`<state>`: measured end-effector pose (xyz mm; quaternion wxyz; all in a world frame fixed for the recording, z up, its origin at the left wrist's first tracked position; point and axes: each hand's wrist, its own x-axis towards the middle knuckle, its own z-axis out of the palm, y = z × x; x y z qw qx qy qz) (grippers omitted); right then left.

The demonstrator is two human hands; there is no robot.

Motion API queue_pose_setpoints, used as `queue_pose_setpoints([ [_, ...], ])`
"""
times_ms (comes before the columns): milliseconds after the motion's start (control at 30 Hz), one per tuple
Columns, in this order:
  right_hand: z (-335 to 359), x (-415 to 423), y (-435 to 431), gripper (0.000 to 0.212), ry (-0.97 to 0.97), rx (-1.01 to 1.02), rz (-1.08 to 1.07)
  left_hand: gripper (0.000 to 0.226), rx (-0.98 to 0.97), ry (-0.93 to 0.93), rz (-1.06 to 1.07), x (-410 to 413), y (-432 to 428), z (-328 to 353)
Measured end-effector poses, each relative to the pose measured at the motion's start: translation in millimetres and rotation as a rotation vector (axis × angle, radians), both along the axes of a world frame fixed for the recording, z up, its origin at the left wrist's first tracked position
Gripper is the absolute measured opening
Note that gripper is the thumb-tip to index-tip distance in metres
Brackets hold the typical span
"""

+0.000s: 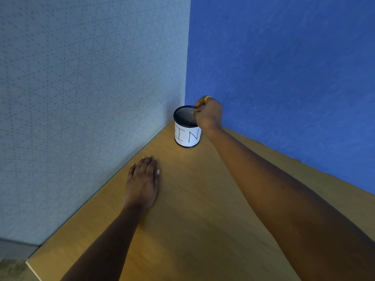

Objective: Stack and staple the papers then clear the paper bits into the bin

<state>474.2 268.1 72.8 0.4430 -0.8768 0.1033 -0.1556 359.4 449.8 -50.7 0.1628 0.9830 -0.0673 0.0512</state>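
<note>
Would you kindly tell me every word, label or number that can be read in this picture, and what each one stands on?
"IN": handwritten in black on the white paper label wrapped round the black mesh bin.
A part of another letter shows before it at the label's left edge, turned too far away to read.
There is no other text in view.

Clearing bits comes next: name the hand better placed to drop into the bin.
Right. The right hand is at the rim of the bin, fingers pinched; the left hand lies flat on the desk.
</note>
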Motion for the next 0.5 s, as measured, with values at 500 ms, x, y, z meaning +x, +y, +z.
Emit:
queue_pose_setpoints([
  [500, 1.7, -10.3, 6.8, 0.017, -0.090, -0.153, 0.093, 0.065, -0.011, 0.011, 0.008, 0.7, 1.0, -0.4],
])
